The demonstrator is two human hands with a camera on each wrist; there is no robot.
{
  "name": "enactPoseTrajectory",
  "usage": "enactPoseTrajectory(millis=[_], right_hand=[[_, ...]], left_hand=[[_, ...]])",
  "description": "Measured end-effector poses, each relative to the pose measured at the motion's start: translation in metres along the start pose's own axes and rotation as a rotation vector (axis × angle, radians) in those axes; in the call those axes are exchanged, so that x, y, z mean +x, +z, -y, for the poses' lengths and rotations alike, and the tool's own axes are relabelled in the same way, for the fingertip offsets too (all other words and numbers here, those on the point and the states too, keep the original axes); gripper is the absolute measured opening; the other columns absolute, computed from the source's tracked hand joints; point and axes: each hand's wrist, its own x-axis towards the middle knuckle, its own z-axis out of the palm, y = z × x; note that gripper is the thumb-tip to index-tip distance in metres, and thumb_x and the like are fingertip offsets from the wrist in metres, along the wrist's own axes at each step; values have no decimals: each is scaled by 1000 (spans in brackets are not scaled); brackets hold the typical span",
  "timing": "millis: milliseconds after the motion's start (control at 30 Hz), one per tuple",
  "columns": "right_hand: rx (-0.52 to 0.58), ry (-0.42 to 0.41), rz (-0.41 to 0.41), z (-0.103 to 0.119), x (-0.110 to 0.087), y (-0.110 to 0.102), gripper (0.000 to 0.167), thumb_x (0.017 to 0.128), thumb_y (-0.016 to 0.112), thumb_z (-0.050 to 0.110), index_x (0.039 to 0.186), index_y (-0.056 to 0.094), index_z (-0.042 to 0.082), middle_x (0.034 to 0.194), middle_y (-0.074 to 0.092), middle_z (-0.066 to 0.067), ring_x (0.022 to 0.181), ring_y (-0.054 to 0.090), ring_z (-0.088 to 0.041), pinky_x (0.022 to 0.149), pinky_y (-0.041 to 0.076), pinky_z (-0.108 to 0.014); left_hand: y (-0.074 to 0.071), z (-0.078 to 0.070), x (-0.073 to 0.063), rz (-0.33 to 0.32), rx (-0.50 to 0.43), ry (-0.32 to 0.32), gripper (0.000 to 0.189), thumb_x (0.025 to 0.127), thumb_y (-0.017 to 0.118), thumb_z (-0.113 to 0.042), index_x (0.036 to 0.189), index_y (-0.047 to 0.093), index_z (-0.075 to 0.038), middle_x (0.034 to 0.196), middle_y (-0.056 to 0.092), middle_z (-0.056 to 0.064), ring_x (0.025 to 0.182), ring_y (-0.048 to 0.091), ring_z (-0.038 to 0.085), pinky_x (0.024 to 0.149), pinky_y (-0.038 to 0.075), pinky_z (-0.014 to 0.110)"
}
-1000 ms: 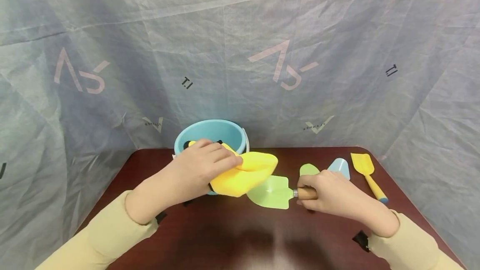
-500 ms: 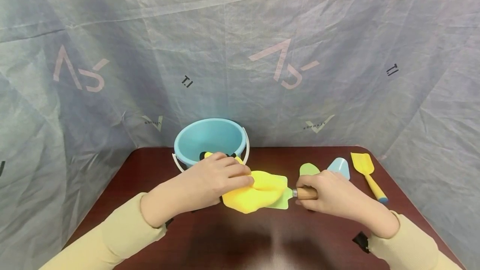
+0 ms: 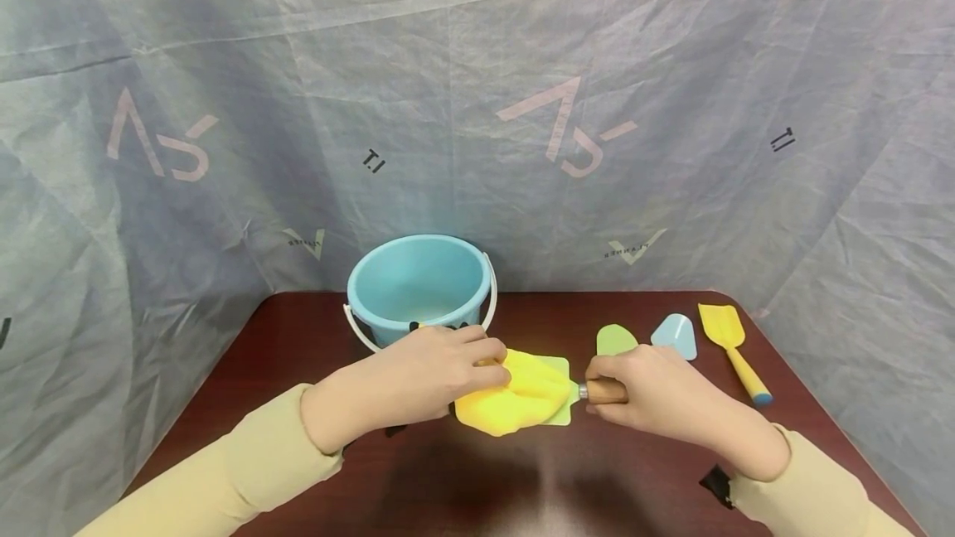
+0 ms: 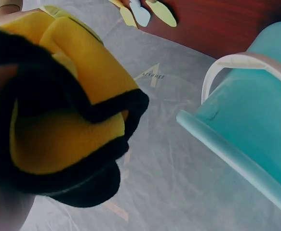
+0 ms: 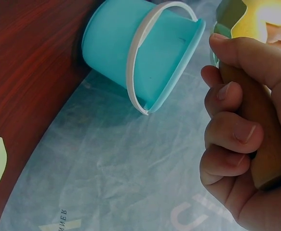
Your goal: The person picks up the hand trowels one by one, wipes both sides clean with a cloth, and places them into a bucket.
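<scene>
My left hand point(image 3: 418, 375) grips a yellow cloth point(image 3: 515, 400) with black edging, bunched and folded over the blade of a light green trowel point(image 3: 558, 368). The left wrist view shows the black-edged end of the cloth point(image 4: 89, 62) gaping like a pocket. Fingers of my right hand point(image 3: 664, 396) are wrapped around the trowel's wooden handle point(image 5: 263, 139). Most of the blade is hidden under the cloth; a strip near the handle and the upper corner show. Both hands are in front of the blue bucket, over the dark red table.
A light blue bucket point(image 3: 366, 305) with a white handle point(image 3: 492, 292) stands at the back left of the table point(image 3: 298, 330). At the back right lie a green blade point(image 3: 615, 340), a pale blue blade point(image 3: 675, 335) and a yellow shovel point(image 3: 734, 346). Grey sheeting point(image 3: 448, 89) hangs behind.
My left hand has moved right and down, away from the bucket's mouth, bringing the cloth onto the trowel blade. The right hand has barely moved and keeps hold of the handle.
</scene>
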Motion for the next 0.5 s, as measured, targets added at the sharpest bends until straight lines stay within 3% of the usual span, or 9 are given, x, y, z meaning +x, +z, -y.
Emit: enactPoseTrajectory(millis=[233,500], right_hand=[[5,-24,-29,1,-1,0,28,66,80,21,73,55,31,57,22,23,51,20,6,42,24,-13],[-23,-35,-44,2,-3,-2,29,64,80,20,73,55,31,59,21,23,52,19,6,42,22,-13]], left_hand=[[1,-1,-2,59,-10,-5,36,67,70,2,94,60,-20,96,60,-9,87,52,9,59,46,19],[0,2,-7,97,14,-11,36,67,62,6,90,58,-21,94,60,-13,83,52,9,58,44,19]])
